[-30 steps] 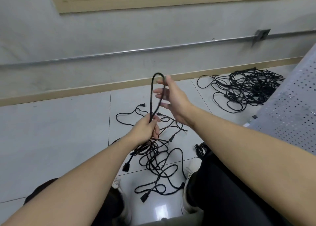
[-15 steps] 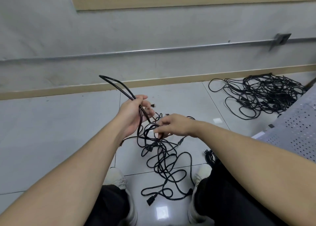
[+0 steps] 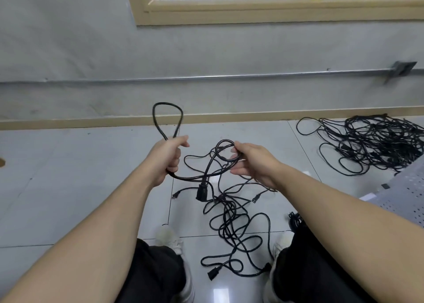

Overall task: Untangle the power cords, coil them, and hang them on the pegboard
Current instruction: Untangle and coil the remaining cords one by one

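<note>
Head view, looking down past both forearms at a pale tiled floor [image 3: 68,188] below a grey wall. The left hand [image 3: 168,157] is curled into a fist round a black power cord [image 3: 195,177], whose doubled end stands up above the fist as a narrow loop [image 3: 168,116] in front of the tan skirting board [image 3: 241,116]. From under that fist the cord sags across to the right hand [image 3: 250,162], which pinches a small round turn of it between thumb and forefinger, the other fingers loosely bent below. A black plug [image 3: 202,192] hangs from the span between the hands. Beneath it a loose tangle of cords [image 3: 231,231] lies on the floor between the person's two pale shoes, with plug ends lying at its edges. Well apart to the right, near the wall, lies a denser pile of black cords [image 3: 371,142]. At the far right edge a grey perforated pegboard [image 3: 408,192] slants into view.
</note>
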Motion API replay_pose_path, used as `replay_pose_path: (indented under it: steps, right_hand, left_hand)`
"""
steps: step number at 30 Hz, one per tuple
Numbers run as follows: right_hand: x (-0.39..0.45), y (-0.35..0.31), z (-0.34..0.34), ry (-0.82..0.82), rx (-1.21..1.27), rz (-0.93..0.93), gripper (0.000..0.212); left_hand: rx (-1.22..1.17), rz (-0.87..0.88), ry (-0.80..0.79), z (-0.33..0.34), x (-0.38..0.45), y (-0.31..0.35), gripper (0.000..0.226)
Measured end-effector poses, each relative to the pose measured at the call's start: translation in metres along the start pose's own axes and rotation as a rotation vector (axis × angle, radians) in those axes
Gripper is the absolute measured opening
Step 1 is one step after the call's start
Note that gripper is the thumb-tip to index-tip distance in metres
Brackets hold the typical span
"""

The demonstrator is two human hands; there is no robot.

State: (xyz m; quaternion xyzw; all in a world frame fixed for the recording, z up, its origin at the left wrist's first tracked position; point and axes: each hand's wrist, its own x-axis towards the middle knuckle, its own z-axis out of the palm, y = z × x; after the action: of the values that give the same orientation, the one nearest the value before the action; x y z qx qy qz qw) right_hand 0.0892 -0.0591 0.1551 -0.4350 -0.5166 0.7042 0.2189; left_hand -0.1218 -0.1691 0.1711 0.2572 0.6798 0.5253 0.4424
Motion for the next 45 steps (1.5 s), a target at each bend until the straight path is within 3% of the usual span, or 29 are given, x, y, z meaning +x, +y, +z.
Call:
replay_pose_path:
  steps: [5, 8, 11, 17, 23, 28, 30, 33, 36, 38, 43, 45]
  right_hand:
    - [-0.004, -0.003, 0.007, 0.004, 0.17, -0.051, 0.024]
    - [-0.007, -0.006, 0.007, -0.001, 0.214, -0.083, 0.019]
    - [-0.008, -0.008, 0.006, -0.003, 0.258, -0.066, 0.018]
    - [-0.012, -0.012, 0.017, 0.061, 0.256, -0.047, 0.024]
    - [-0.004, -0.009, 0.016, 0.057, 0.211, 0.06, 0.032]
    - [-0.003, -0.003, 0.02, 0.081, -0.325, -0.277, 0.029]
    - [-0.001, -0.002, 0.022, 0.063, -0.255, -0.26, 0.03]
    - [0.0, -0.006, 0.017, -0.033, -0.081, -0.002, 0.046]
    - [0.003, -0.009, 0.01, -0.125, 0.187, 0.158, 0.043]
    - [0.007, -0.011, 0.007, -0.055, 0.309, 0.176, 0.034]
    - [0.013, -0.011, 0.002, 0.319, 0.634, 0.088, 0.025]
    - [0.012, -0.014, -0.001, 0.357, 0.759, 0.026, 0.024]
  left_hand:
    - [0.316, -0.017, -0.155, 0.011, -0.009, -0.008, 0.047]
    - [0.359, -0.037, -0.275, 0.017, -0.011, -0.012, 0.066]
    - [0.433, -0.004, -0.339, 0.024, -0.013, -0.011, 0.03]
    - [0.622, 0.116, -0.105, 0.03, -0.007, -0.012, 0.023]
    - [0.125, -0.048, -0.147, 0.006, 0.001, -0.011, 0.015]
    - [0.053, 0.029, -0.095, 0.008, -0.004, -0.008, 0.016]
    - [0.001, 0.071, 0.005, 0.007, -0.001, -0.006, 0.016]
    - [-0.126, 0.081, 0.162, 0.007, 0.006, -0.008, 0.017]
    - [-0.23, 0.077, 0.266, 0.009, 0.01, -0.01, 0.02]
    - [-0.288, 0.074, 0.309, 0.012, 0.01, -0.011, 0.022]
    - [-0.482, -0.068, 0.401, 0.014, 0.019, -0.021, 0.017]
    - [-0.472, -0.099, 0.4, 0.014, 0.02, -0.025, 0.017]
